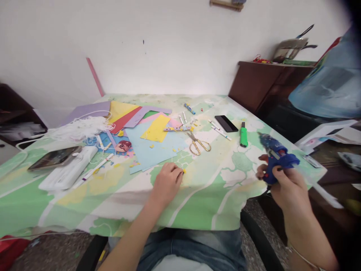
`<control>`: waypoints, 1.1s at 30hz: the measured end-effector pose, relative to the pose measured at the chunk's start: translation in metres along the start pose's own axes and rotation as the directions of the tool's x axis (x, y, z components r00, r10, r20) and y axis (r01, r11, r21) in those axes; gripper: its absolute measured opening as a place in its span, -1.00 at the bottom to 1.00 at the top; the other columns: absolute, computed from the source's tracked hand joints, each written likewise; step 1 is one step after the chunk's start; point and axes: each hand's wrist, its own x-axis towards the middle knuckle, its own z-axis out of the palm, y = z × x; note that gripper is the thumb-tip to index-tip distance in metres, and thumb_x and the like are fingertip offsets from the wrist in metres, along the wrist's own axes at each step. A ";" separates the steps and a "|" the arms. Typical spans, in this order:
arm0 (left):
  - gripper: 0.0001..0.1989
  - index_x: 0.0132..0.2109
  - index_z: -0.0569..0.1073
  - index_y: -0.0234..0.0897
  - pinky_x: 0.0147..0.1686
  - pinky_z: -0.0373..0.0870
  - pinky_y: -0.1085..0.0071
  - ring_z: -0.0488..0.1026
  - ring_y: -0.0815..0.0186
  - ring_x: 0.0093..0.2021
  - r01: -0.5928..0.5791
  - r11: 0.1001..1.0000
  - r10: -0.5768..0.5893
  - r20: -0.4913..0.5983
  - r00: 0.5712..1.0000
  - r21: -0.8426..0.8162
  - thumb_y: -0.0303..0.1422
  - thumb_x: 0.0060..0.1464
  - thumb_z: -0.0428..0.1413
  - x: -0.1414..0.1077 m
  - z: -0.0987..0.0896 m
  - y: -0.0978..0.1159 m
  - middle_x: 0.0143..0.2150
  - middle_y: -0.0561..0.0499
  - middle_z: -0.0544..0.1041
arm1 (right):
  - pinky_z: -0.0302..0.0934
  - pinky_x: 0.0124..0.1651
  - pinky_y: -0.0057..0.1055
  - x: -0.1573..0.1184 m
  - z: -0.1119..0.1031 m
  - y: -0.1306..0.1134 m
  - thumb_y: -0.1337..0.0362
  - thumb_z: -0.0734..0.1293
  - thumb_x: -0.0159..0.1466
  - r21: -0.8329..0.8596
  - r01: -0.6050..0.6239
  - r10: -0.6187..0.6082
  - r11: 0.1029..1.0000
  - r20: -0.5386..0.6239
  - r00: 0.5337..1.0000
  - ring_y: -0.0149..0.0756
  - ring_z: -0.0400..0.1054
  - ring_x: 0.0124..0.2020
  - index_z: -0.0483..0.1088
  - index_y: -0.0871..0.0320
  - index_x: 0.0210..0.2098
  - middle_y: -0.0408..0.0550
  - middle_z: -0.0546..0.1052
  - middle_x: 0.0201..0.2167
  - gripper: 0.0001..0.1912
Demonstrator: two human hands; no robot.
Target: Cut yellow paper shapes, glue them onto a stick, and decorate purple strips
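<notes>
My right hand point(290, 185) is wrapped round a blue hot glue gun point(273, 152) at the table's right edge. A whitish glue stick point(327, 194) sticks out behind it, and the nozzle points up and away. My left hand point(167, 182) rests near the table's front with its fingers pinched together at a tiny yellow piece point(184, 171). Beyond that hand lie gold-handled scissors point(199, 145), their blades at a narrow purple strip point(176, 129) dotted with yellow. Light blue paper point(149, 150) with a yellow sheet point(155, 128) on it is just past my left hand.
A green lighter point(244, 136), a black phone point(226, 123) and several markers point(221, 132) lie to the right. On the left are tangled white cord point(79, 130), another phone point(55, 158) and a white power strip point(68, 168). A large blue water bottle point(327, 84) stands beyond the right edge.
</notes>
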 end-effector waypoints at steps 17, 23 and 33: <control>-0.85 -0.41 0.42 -0.27 -0.25 0.31 0.31 0.31 0.25 -0.28 0.110 0.989 -0.101 -0.088 0.991 0.098 -0.40 0.10 0.04 -0.006 0.002 0.019 -0.38 -0.04 0.40 | 0.09 -0.60 -0.50 -0.028 0.099 -0.009 0.03 0.26 0.22 0.227 -0.347 0.199 0.910 0.495 0.846 -0.46 0.18 -0.66 0.39 0.24 -0.32 -0.18 0.31 -0.67 -0.65; -0.83 -0.43 0.39 -0.28 -0.28 0.26 0.26 0.26 0.20 -0.30 0.246 0.930 -0.214 -0.143 0.966 0.274 -0.38 0.11 0.01 -0.002 0.012 0.035 -0.38 -0.09 0.40 | 0.01 -0.72 -0.54 -0.031 0.104 -0.003 -0.02 0.24 0.22 0.191 -0.384 0.260 0.903 0.469 0.844 -0.48 0.13 -0.78 0.36 0.22 -0.38 -0.23 0.28 -0.77 -0.62; -0.92 -0.41 0.37 -0.26 -0.28 0.26 0.26 0.29 0.18 -0.29 0.289 0.918 -0.262 -0.133 0.956 0.271 -0.45 0.03 0.05 0.000 0.012 0.036 -0.38 -0.07 0.41 | 0.02 -0.73 -0.55 -0.033 0.105 0.001 -0.02 0.25 0.21 0.201 -0.420 0.286 0.885 0.478 0.831 -0.48 0.13 -0.78 0.35 0.22 -0.40 -0.24 0.27 -0.77 -0.62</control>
